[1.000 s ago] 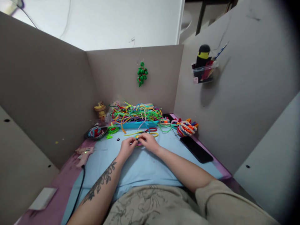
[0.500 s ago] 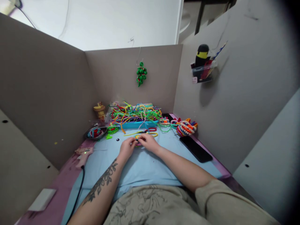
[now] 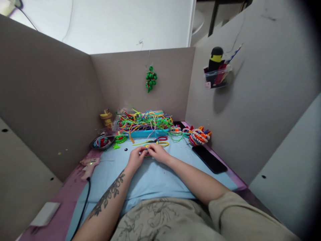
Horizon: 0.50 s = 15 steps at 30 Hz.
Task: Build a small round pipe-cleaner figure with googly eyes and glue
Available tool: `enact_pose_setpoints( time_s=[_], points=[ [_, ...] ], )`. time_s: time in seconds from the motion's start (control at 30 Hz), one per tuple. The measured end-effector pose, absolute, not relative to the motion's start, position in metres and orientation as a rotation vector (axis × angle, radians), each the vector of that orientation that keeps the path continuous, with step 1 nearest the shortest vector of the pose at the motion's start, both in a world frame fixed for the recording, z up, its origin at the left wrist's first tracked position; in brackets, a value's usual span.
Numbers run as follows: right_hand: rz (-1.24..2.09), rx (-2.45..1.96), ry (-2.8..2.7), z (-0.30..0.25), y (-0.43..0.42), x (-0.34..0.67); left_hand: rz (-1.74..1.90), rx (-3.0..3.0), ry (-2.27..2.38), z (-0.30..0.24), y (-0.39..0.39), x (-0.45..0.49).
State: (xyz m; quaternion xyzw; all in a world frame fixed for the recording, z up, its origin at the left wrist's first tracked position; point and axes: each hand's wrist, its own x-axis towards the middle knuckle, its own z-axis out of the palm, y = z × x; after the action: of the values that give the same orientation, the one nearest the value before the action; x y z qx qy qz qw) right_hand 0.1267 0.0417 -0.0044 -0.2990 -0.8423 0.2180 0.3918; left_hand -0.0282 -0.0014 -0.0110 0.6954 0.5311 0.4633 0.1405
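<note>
Between my two hands is a small, multicoloured pipe-cleaner piece [image 3: 147, 154], with yellow on top and pink below. My left hand [image 3: 136, 156] pinches it from the left side, fingers closed. From the right, my right hand [image 3: 157, 152] grips it with bent fingers. Much of the piece is hidden behind the fingers. Just beyond my hands lie scissors [image 3: 164, 144] with yellow handles and a red-handled tool [image 3: 162, 138]. A small black-and-white bead-like eye [image 3: 125, 149] rests on the blue cloth [image 3: 155, 180] to the left.
A blue tray [image 3: 147, 134] heaped with pipe cleaners stands at the back. A glue gun [image 3: 90, 167] and a dark bowl [image 3: 110, 144] are on the left. To the right are a phone [image 3: 209, 159] and a colourful pipe-cleaner figure [image 3: 198, 136]. Grey partitions [image 3: 120, 77] enclose the table.
My fingers have shifted very slightly around the small piece, both hands keeping their hold. Everything else stays in place apart from a tiny camera shift.
</note>
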Motion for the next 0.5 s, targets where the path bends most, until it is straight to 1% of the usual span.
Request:
enact_pose_setpoints(
  time_s=[0.13, 0.4, 0.5],
  points=[
    [0.529, -0.746, -2.157, -0.006, 0.043, 0.127, 1.394, 1.768, 1.439, -0.005, -0.003, -0.025],
    [0.501, -0.719, -2.186, -0.006, 0.042, 0.127, 1.335, 1.149, 1.203, 0.003, -0.006, -0.022],
    [0.498, -0.714, -2.193, -0.006, 0.041, 0.127, 1.288, 1.010, 1.141, 0.003, -0.006, -0.023]
  ],
)
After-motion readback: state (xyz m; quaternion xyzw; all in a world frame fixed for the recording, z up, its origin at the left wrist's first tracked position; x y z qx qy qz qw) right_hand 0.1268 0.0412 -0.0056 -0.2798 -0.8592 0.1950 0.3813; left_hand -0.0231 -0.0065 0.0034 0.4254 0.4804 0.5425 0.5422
